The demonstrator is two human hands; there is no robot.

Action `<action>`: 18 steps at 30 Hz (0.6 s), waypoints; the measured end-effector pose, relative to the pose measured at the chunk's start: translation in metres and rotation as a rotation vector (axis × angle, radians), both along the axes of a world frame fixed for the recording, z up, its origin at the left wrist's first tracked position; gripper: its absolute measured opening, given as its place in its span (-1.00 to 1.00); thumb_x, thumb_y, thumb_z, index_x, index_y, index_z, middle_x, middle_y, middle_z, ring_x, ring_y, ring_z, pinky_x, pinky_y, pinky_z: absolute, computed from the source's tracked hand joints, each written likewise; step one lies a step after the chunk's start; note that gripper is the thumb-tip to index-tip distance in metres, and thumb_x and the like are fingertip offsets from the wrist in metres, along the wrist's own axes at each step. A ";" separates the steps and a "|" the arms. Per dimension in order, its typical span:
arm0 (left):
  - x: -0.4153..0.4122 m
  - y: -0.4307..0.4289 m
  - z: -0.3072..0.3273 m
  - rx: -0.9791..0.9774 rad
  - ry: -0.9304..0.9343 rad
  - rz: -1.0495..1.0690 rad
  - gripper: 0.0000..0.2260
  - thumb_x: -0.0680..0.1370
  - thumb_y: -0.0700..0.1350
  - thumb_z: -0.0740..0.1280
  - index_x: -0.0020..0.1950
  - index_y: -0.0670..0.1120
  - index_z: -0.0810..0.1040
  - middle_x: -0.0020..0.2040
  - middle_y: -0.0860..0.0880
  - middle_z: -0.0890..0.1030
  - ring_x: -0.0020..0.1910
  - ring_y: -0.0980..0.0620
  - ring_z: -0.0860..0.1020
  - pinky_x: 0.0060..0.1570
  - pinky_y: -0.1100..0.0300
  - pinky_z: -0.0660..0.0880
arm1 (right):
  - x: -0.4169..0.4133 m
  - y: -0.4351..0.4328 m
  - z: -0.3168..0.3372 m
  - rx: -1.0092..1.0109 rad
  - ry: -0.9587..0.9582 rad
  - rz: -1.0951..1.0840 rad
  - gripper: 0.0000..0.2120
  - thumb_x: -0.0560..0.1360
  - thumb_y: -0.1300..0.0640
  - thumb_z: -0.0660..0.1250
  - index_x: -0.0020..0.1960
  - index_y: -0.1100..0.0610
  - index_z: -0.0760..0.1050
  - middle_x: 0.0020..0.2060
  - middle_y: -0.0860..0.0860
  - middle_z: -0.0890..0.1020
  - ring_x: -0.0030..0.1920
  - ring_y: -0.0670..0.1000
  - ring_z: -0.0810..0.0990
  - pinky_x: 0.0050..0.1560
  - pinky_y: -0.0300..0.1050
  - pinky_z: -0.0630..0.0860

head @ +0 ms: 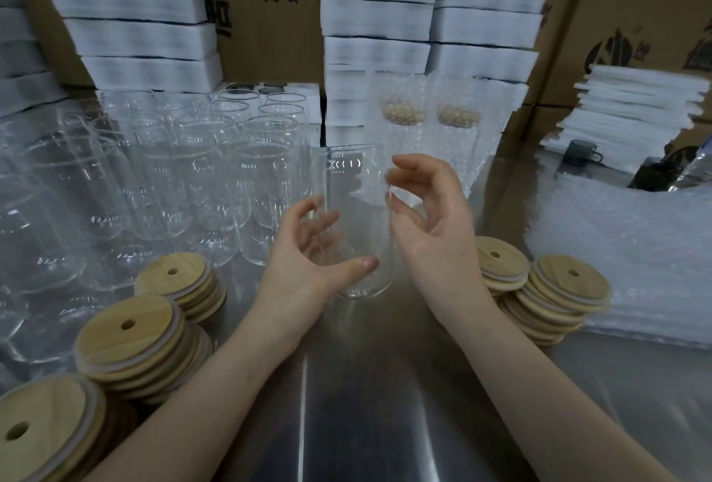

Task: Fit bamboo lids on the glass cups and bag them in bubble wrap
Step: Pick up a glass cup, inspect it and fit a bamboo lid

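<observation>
A clear glass cup (356,188) with no lid stands upright on the steel table (366,385) in front of me. My left hand (304,269) holds its lower part, thumb on the near wall and fingers behind the glass. My right hand (435,227) is beside the cup's upper right wall, fingers curved, fingertips at the glass, holding nothing. Stacks of bamboo lids with a straw hole lie at the left (127,331) and at the right (570,281). Two lidded cups in bubble wrap (404,115) stand behind.
Several empty glass cups (185,173) crowd the left half of the table. A pile of bubble wrap bags (632,250) lies at the right. White foam stacks (377,19) and cardboard boxes (269,19) wall the back. A dark mug (580,154) sits far right.
</observation>
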State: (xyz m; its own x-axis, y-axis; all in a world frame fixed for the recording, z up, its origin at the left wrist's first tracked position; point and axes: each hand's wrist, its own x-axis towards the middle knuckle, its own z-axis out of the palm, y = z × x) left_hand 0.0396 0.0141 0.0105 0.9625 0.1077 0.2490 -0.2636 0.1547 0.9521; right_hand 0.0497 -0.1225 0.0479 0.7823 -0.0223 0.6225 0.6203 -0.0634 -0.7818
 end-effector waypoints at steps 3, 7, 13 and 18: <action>0.003 0.002 -0.004 0.091 -0.044 0.028 -0.21 0.24 -0.40 0.59 0.34 0.05 0.36 0.27 0.01 0.53 0.26 0.10 0.54 0.12 0.26 0.53 | -0.001 -0.007 0.005 -0.201 -0.041 -0.251 -0.66 0.40 0.35 0.20 0.06 0.04 0.52 -0.01 -0.02 0.59 0.06 -0.10 0.56 0.13 -0.32 0.47; 0.006 0.005 -0.008 0.157 -0.070 0.079 -0.23 0.25 -0.38 0.60 0.28 0.11 0.35 0.27 0.10 0.49 0.25 0.23 0.50 0.13 0.36 0.47 | 0.001 -0.025 0.019 -0.597 0.012 -0.646 -0.80 0.47 0.13 0.27 0.05 0.06 0.58 0.01 0.00 0.61 0.05 -0.01 0.53 0.03 -0.17 0.37; 0.012 0.007 -0.014 0.218 -0.087 0.127 -0.22 0.24 -0.35 0.61 0.25 0.17 0.32 0.26 0.13 0.45 0.27 0.24 0.48 0.18 0.30 0.44 | 0.001 -0.048 0.030 -1.137 0.581 -0.649 -0.59 0.44 -0.20 0.30 0.23 -0.08 0.44 0.11 0.02 0.43 0.23 0.17 0.43 0.24 0.13 0.22; 0.014 0.006 -0.016 0.246 -0.072 0.157 -0.23 0.25 -0.32 0.62 0.18 0.27 0.31 0.26 0.19 0.43 0.29 0.21 0.47 0.23 0.24 0.42 | 0.004 -0.051 0.029 -1.128 0.598 -0.535 -0.57 0.44 -0.06 0.43 0.26 0.02 0.43 0.22 0.04 0.46 0.22 0.11 0.46 0.17 0.01 0.42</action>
State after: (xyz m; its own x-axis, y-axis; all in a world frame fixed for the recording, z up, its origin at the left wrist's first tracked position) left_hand 0.0536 0.0206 -0.0055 0.9176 0.1817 0.3535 -0.3346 -0.1268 0.9338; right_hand 0.0538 -0.1733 0.0765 0.9901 -0.1149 0.0808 -0.0875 -0.9545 -0.2850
